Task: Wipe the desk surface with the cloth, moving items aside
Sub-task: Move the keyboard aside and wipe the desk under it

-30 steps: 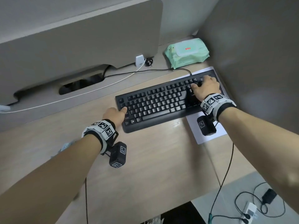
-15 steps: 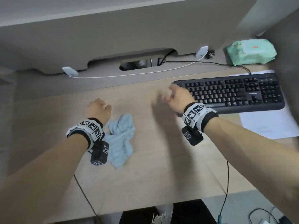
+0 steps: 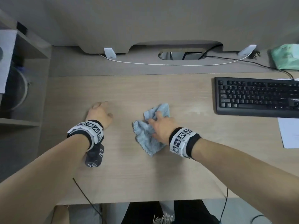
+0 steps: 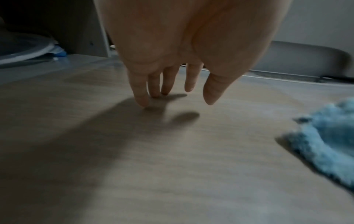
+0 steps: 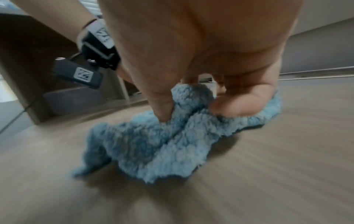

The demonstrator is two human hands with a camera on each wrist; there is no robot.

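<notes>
A crumpled light blue cloth (image 3: 146, 135) lies in the middle of the wooden desk (image 3: 186, 159). My right hand (image 3: 159, 125) is on top of it, thumb and fingers curled into its folds; the right wrist view shows the thumb (image 5: 162, 112) and a finger pinching the cloth (image 5: 159, 144). My left hand (image 3: 99, 111) is to the left of the cloth, apart from it, holding nothing. Its straight fingertips (image 4: 142, 101) touch the bare desk, and the cloth's edge (image 4: 329, 144) shows at the right of that view. A black keyboard (image 3: 257, 97) sits at the far right.
White paper (image 3: 289, 132) lies under and in front of the keyboard. A green wipes pack (image 3: 286, 56) sits at the back right, white and black cables (image 3: 169, 63) run along the back ledge, and a shelf unit (image 3: 21, 78) stands at the left.
Both hands left the keyboard, which now sits at the right. My right hand crossed left onto the cloth and took hold of it. The left hand moved left and touches the desk.
</notes>
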